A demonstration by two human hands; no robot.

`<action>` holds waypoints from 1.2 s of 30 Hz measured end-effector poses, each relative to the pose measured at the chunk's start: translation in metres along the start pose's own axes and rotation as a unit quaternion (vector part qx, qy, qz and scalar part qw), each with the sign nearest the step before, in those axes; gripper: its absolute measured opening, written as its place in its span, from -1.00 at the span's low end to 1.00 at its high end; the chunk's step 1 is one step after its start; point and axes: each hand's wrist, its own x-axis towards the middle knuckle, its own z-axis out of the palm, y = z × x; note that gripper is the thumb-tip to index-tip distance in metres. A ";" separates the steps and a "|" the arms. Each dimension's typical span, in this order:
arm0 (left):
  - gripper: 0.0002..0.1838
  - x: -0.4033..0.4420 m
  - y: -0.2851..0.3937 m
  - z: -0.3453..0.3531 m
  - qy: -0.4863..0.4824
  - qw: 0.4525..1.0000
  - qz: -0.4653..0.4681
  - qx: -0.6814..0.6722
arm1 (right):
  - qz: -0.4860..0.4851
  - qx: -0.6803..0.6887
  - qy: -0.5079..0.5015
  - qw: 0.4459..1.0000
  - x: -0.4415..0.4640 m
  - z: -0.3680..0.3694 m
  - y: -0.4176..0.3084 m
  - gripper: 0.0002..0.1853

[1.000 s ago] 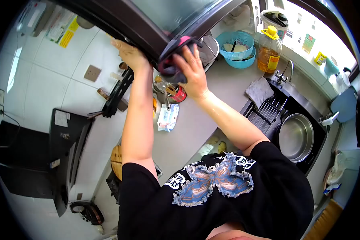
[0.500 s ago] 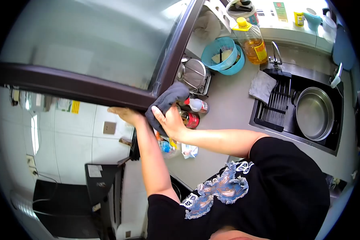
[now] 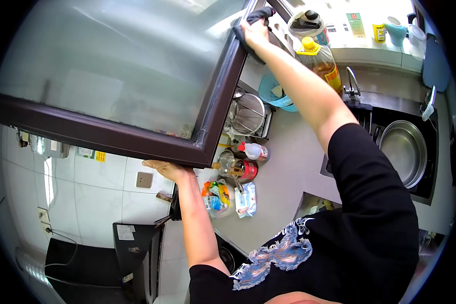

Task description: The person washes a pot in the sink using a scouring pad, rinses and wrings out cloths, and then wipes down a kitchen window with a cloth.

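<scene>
A framed glass window sash (image 3: 137, 140) with a dark brown frame fills the upper left. My left hand (image 3: 167, 169) is against its lower edge, near the corner, with the fingers stretched out to the left; part of the hand is hidden behind the frame. High on the sash's right side, my right hand (image 3: 257, 33) grips a dark grey cloth (image 3: 245, 44) and presses it against the frame. The cloth wraps over the frame's edge there, and some of my fingers are covered by it.
Right of the sash, the counter (image 3: 289, 152) carries blue bowls (image 3: 269, 92), a large oil bottle (image 3: 323, 63), a red-capped bottle (image 3: 256, 151), a red-labelled jar (image 3: 248, 169) and a wipes pack (image 3: 245, 200). A metal pan (image 3: 403, 152) sits in the sink (image 3: 431, 187).
My right hand has moved up along the frame with the cloth, from the lower corner to high on the right side. My left hand remains at the lower edge. The view has shifted slightly.
</scene>
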 end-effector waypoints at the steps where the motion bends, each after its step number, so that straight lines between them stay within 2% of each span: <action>1: -0.23 -0.002 0.001 0.003 0.003 1.000 0.002 -0.003 | -0.025 -0.061 0.029 0.997 0.017 0.003 0.003 -0.11; 3: -0.26 -0.007 0.004 0.008 0.003 0.999 0.032 0.022 | -0.098 -0.123 0.032 0.987 0.019 0.000 0.002 -0.09; 5: -0.26 -0.001 -0.001 0.000 0.004 0.999 0.039 0.013 | -0.187 -0.071 0.028 0.979 -0.002 0.004 0.009 -0.15; 7: -0.27 0.000 -0.003 -0.003 0.006 0.999 0.046 0.003 | -0.321 -0.161 -0.003 0.933 -0.045 0.005 0.019 -0.18; 9: -0.26 -0.001 -0.001 -0.001 0.005 0.999 0.029 -0.016 | -0.417 -0.154 -0.052 0.895 -0.120 -0.006 0.018 -0.22; 11: -0.27 0.003 -0.008 -0.005 0.005 0.999 0.038 -0.027 | -0.475 -0.067 -0.132 0.868 -0.202 -0.019 0.016 -0.23; 13: -0.29 0.004 -0.012 -0.007 0.006 0.998 0.046 -0.035 | -0.500 0.031 -0.254 0.827 -0.267 -0.033 0.004 -0.12; 15: -0.32 0.002 -0.010 -0.006 0.013 0.982 0.160 0.097 | -0.531 0.029 -0.347 0.772 -0.283 -0.042 -0.031 -0.05; 16: -0.34 -0.007 -0.002 0.001 0.012 0.991 0.129 0.045 | -0.561 -0.012 -0.348 0.751 -0.270 -0.036 -0.048 -0.03; 17: -0.34 -0.007 0.001 0.001 0.013 0.990 0.131 0.045 | -0.597 -0.025 -0.299 0.744 -0.247 -0.021 -0.059 -0.05; 19: -0.33 -0.006 0.003 -0.002 0.026 1.000 0.012 -0.012 | -0.598 -0.014 -0.197 0.777 -0.191 0.000 -0.086 -0.10; 20: -0.32 0.002 -0.006 -0.006 0.033 0.998 0.048 0.005 | -0.589 -0.003 -0.135 0.797 -0.160 0.009 -0.098 -0.16; 21: -0.32 0.011 -0.018 -0.016 0.039 0.998 0.049 0.001 | -0.616 -0.012 -0.081 0.784 -0.113 0.020 -0.105 -0.27; 22: -0.31 0.021 -0.030 -0.030 0.069 0.995 0.051 0.050 | -0.443 0.000 -0.140 0.886 -0.107 0.000 -0.128 -0.32; 23: -0.30 0.015 -0.021 -0.021 0.070 0.997 0.037 0.024 | -0.451 0.034 -0.079 0.888 -0.067 0.009 -0.116 -0.33; 25: -0.29 0.008 -0.009 -0.008 0.071 0.997 0.025 -0.006 | -0.389 -0.061 -0.012 0.919 0.030 0.035 -0.065 -0.32; 26: -0.23 0.006 -0.007 -0.006 0.072 0.996 0.040 0.034 | -0.448 -0.161 0.022 0.879 0.092 0.044 -0.028 -0.31; 27: -0.16 0.003 -0.006 -0.007 0.075 0.993 0.052 0.076 | -0.302 -0.112 0.001 0.947 0.051 0.023 -0.034 -0.26; 29: -0.16 0.003 -0.008 -0.010 0.062 0.996 0.040 0.043 | -0.348 -0.134 0.028 0.927 0.049 0.029 0.003 -0.27; 31: -0.16 -0.002 -0.006 -0.006 0.047 0.998 0.027 0.012 | -0.381 -0.139 0.010 0.914 -0.024 0.014 0.006 -0.26; 33: -0.16 -0.010 0.007 0.007 0.093 0.992 0.043 0.068 | -0.418 -0.142 -0.043 0.896 -0.107 0.001 0.009 -0.29; 34: -0.16 -0.007 0.001 0.002 0.095 0.993 0.038 0.065 | -0.468 -0.122 -0.078 0.871 -0.147 -0.005 0.008 -0.25; 35: -0.16 0.000 -0.007 -0.008 0.073 0.995 0.045 0.054 | -0.515 -0.102 -0.115 0.843 -0.187 -0.010 0.005 -0.21; 36: -0.16 0.005 -0.012 -0.016 0.051 0.996 0.052 0.043 | -0.515 -0.106 -0.120 0.842 -0.188 -0.012 0.007 -0.21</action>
